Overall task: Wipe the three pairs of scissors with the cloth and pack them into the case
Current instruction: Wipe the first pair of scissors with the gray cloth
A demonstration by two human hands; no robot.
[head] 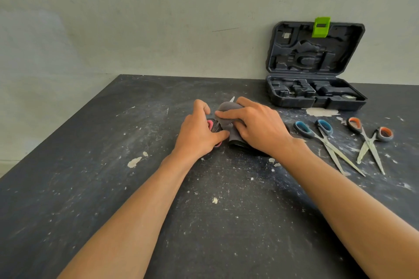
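Both my hands mid-table: left hand (196, 134) gripping pink scissors (212, 125), right hand (256, 127) pinching grey cloth (227, 113) around their blades.

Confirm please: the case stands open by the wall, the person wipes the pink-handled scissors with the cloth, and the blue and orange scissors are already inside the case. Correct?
Not quite. The head view shows the blue scissors and orange scissors lying on the table, in front of the open case, not inside. The rest holds.

Three pairs of scissors — pink-handled scissors (212, 125), blue-handled scissors (324, 138), orange-handled scissors (370, 140) — one cloth (227, 112), one case (315, 97).
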